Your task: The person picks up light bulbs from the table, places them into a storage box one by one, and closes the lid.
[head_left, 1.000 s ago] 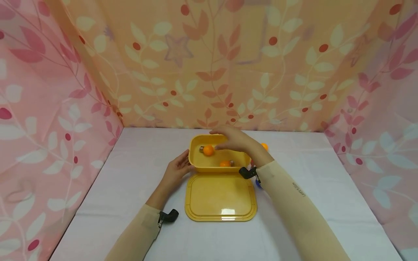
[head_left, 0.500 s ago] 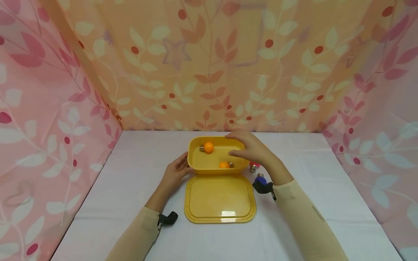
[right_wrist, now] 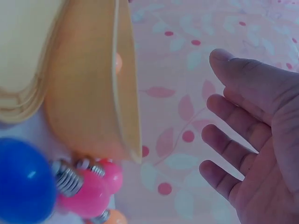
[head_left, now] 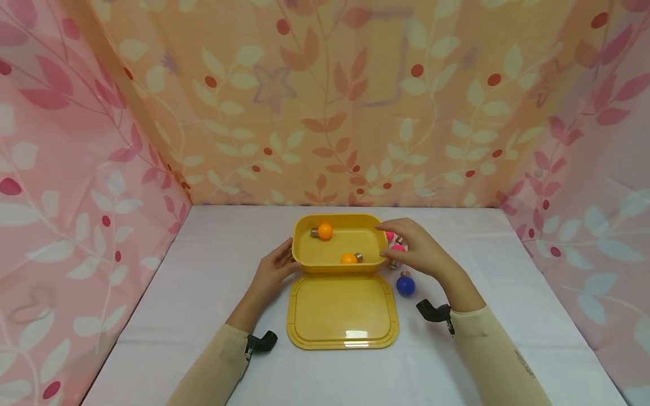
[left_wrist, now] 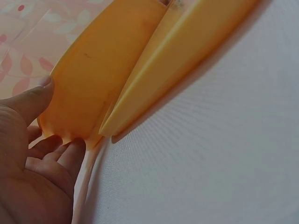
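My left hand (head_left: 271, 273) holds the left end of a yellow plastic box (head_left: 335, 269), its thumb (left_wrist: 42, 95) and fingertips spread round the end wall in the left wrist view. Inside the box lie two orange toy light bulbs (head_left: 325, 231) with silver screw bases. My right hand (head_left: 418, 248) hovers by the box's right end, fingers loosely bent and holding nothing. Beneath and beside it are pink bulbs (right_wrist: 86, 196), partly covered by the hand in the head view. A blue bulb (head_left: 405, 285) lies nearer to me.
The yellow lid (head_left: 342, 313) lies flat just in front of the box. In the right wrist view another orange bulb (right_wrist: 115, 218) shows beside the pink ones. Patterned cloth walls (head_left: 325, 113) enclose the back and sides of the white table (head_left: 228, 225).
My right hand has moved right, from over the box to its right end, uncovering the blue bulb and part of the pink ones. The left hand stays at the box's left end.
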`<state>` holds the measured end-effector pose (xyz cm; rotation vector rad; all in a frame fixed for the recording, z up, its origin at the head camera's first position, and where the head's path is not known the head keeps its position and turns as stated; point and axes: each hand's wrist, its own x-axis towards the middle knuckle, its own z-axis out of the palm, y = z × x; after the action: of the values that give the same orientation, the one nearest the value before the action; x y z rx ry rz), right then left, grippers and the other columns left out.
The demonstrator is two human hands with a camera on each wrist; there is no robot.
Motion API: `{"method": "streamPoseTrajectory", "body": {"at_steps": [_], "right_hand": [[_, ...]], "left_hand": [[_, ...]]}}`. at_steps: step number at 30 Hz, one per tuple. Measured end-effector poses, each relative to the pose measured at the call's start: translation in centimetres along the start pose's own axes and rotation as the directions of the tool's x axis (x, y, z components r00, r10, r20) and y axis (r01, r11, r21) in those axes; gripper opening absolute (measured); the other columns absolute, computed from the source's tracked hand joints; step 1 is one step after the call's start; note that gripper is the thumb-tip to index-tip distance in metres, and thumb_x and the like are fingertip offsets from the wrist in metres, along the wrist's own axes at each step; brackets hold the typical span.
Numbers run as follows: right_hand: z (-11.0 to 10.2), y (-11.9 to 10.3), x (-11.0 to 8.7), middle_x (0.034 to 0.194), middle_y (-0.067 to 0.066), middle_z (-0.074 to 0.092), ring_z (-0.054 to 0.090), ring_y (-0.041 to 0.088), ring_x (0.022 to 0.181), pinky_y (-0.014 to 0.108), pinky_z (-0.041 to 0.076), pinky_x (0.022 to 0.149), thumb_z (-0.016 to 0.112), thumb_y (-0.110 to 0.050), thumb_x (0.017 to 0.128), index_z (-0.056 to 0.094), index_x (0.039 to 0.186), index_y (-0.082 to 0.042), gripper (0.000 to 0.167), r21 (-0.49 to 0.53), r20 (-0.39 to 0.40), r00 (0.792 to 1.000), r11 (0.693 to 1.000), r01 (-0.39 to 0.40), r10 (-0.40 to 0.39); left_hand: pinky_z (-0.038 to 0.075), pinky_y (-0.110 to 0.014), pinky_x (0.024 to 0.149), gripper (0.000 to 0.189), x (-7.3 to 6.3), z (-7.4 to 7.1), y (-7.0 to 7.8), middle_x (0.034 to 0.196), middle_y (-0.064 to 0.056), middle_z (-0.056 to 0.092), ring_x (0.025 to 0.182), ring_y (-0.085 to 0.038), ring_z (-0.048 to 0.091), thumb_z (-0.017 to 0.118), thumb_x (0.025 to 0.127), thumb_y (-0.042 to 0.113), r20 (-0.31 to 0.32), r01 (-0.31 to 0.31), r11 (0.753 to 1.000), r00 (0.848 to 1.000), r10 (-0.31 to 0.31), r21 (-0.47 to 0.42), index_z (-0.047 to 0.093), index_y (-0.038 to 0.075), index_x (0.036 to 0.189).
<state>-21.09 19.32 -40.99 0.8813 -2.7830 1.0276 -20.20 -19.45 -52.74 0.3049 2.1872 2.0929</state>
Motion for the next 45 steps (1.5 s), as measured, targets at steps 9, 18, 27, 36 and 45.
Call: {"method": "streamPoseTrajectory", "body": {"at_steps": [9, 18, 27, 36, 45], "right_hand": [[0.3, 1.4, -2.9, 0.137, -0.003, 0.064, 0.051, 0.026, 0.131, 0.063, 0.042, 0.112, 0.085, -0.034, 0.086, 0.064, 0.138, -0.026, 0.057, -0.002, -0.002, 0.995, 0.995, -0.098, 0.098], [1.8, 2.6, -5.8, 0.135, 0.002, 0.065, 0.051, 0.030, 0.132, 0.063, 0.042, 0.112, 0.087, -0.026, 0.083, 0.068, 0.133, -0.015, 0.054, -0.051, -0.001, 0.992, 0.991, -0.124, 0.124], [2.7, 3.7, -7.7, 0.125, 0.005, 0.068, 0.056, 0.031, 0.123, 0.060, 0.048, 0.107, 0.090, -0.037, 0.078, 0.072, 0.125, -0.015, 0.055, -0.137, -0.053, 0.979, 0.969, -0.204, 0.199], [3.6, 4.3, -8.2, 0.109, 0.003, 0.070, 0.060, 0.027, 0.109, 0.055, 0.053, 0.099, 0.092, -0.048, 0.073, 0.074, 0.114, -0.015, 0.055, -0.221, -0.090, 0.968, 0.943, -0.248, 0.234], [4.5, 4.9, -8.8, 0.102, 0.000, 0.070, 0.061, 0.024, 0.101, 0.051, 0.055, 0.090, 0.091, -0.056, 0.069, 0.073, 0.111, -0.018, 0.059, -0.217, -0.105, 0.942, 0.918, -0.333, 0.318]], "left_hand": [[0.046, -0.018, 0.107, 0.073, 0.1, -0.1, 0.0, 0.165, -0.009, 0.037, 0.149, -0.026, 0.040, 0.070, 0.098, 0.009, -0.003, -0.005, 1.000, 1.000, 0.005, -0.011, 0.034, 0.015, 0.161], [0.046, -0.018, 0.107, 0.073, 0.0, 0.0, 0.1, 0.164, -0.005, 0.039, 0.148, -0.023, 0.041, 0.070, 0.098, 0.009, 0.006, -0.007, 1.000, 1.000, 0.007, -0.014, 0.035, 0.016, 0.161], [0.046, -0.017, 0.107, 0.072, -0.1, 0.0, 0.3, 0.164, -0.006, 0.038, 0.149, -0.024, 0.041, 0.069, 0.098, 0.009, 0.010, -0.004, 1.000, 1.000, 0.004, -0.023, 0.034, 0.015, 0.161], [0.045, -0.018, 0.108, 0.073, -0.1, 0.0, 0.3, 0.164, -0.006, 0.037, 0.149, -0.024, 0.040, 0.069, 0.098, 0.009, 0.004, -0.010, 1.000, 1.000, 0.010, -0.019, 0.033, 0.015, 0.162], [0.046, -0.019, 0.108, 0.072, -0.2, 0.1, 0.1, 0.164, -0.007, 0.038, 0.148, -0.024, 0.041, 0.070, 0.098, 0.011, 0.004, -0.003, 1.000, 1.000, 0.003, -0.019, 0.036, 0.018, 0.161]]}}
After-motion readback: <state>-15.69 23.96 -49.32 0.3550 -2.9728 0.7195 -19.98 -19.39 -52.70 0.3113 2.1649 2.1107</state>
